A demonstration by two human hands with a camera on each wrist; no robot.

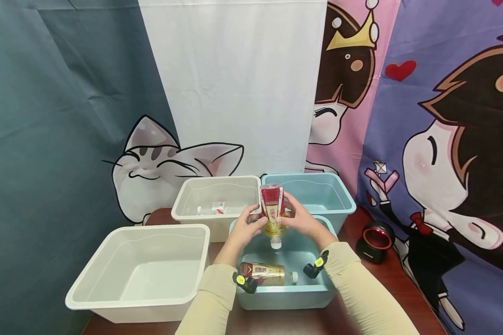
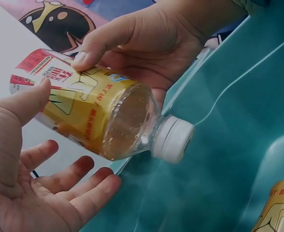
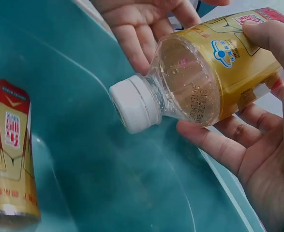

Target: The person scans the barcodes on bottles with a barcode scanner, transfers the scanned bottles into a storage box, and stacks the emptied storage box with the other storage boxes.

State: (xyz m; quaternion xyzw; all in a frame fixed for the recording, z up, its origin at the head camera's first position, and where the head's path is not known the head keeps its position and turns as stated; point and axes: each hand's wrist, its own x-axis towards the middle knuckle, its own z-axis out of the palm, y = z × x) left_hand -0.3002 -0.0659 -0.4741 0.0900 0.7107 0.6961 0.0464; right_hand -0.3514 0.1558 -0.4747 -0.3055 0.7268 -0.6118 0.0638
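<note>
Between right fingers [image 3: 214,144] gripping it and left fingers [image 2: 100,194] spread loosely alongside, 1 cap-down bottle [image 1: 272,211] above the blue bin [image 1: 287,299]

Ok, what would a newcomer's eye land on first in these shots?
Probably the red-and-gold bottle, held cap-down in the right hand over the nearer blue bin, with the left hand beside it. Next, the large cartoon backdrop behind the bins, then a matching bottle lying in that nearer bin.
</note>
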